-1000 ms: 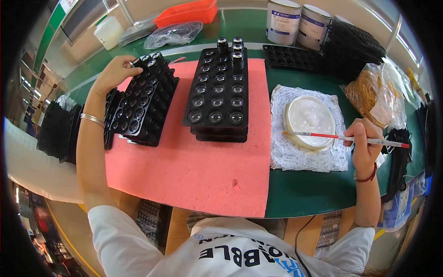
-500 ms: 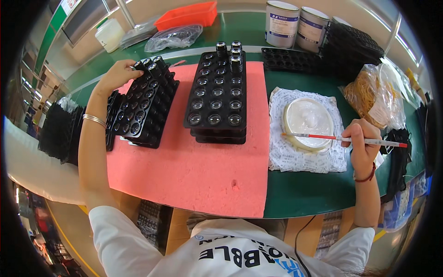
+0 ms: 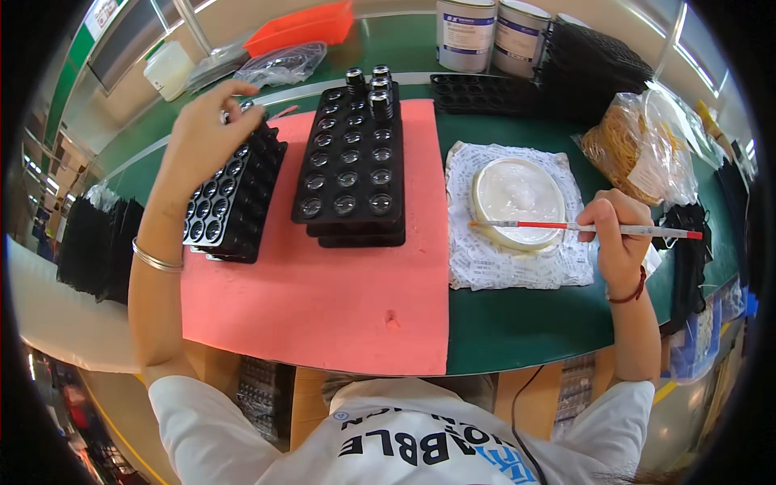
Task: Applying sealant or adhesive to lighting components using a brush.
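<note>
My left hand (image 3: 202, 133) hovers over the left stack of black trays (image 3: 259, 190), thumb and forefinger apart. Shiny barrel tops show through the gap between them; the hand partly hides the stack's far end. My right hand (image 3: 618, 238) grips a thin paintbrush (image 3: 525, 225) with a clear and red handle. Its bristles lie at the left rim of a round dish (image 3: 478, 194) of whitish, glossy stuff. The middle stack of black trays (image 3: 305, 218) carries rows of round lens pieces, and several black lens barrels (image 3: 380, 105) stand upright at its far end.
The stacks rest on a pink foam mat (image 3: 323, 315); the dish sits on a printed white cloth (image 3: 517, 275). Behind are an orange bin (image 3: 299, 28), metal cans (image 3: 466, 36) and more black trays (image 3: 594, 69). A bag of rubber bands (image 3: 634, 149) lies right.
My left hand has lifted off the barrels on the left stack and its fingers have parted. The right hand keeps the brush at the dish. The whole view has shifted slightly.
</note>
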`<state>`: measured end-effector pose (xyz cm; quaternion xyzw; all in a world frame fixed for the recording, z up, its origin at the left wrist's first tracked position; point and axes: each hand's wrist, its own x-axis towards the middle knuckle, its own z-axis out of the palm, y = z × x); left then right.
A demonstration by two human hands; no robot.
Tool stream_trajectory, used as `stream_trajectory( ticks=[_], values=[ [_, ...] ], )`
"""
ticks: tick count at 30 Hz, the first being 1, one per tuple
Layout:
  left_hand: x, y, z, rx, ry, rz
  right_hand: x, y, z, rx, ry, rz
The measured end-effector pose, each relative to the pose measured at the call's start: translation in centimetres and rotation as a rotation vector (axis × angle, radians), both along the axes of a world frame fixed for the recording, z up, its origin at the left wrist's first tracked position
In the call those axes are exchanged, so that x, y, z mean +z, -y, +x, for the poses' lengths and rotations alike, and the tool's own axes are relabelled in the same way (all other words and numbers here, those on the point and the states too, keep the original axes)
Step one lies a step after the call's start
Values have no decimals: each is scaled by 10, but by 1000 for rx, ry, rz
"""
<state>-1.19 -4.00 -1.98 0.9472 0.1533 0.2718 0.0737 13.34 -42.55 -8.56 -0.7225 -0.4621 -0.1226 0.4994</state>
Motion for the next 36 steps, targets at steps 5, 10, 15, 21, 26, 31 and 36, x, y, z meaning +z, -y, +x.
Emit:
stream_trajectory(
  ticks=[5,10,15,21,26,31,36],
  values=[
    [-10,37,29,-127,-131,-32,0,2,0,17,0,23],
    [-17,58,56,-174,-168,-22,0,5,0,15,73,43],
    [-24,66,72,-195,-155,7,4,9,2,45,38,87],
    [-34,63,75,-246,-76,-69,2,9,5,85,-67,204],
    [-29,71,70,-226,-65,-30,-4,8,9,118,-42,311],
    [-25,89,50,-296,229,110,-7,12,14,108,-12,368],
    [-38,138,11,-646,99,-258,-11,18,16,67,59,429]
  ],
)
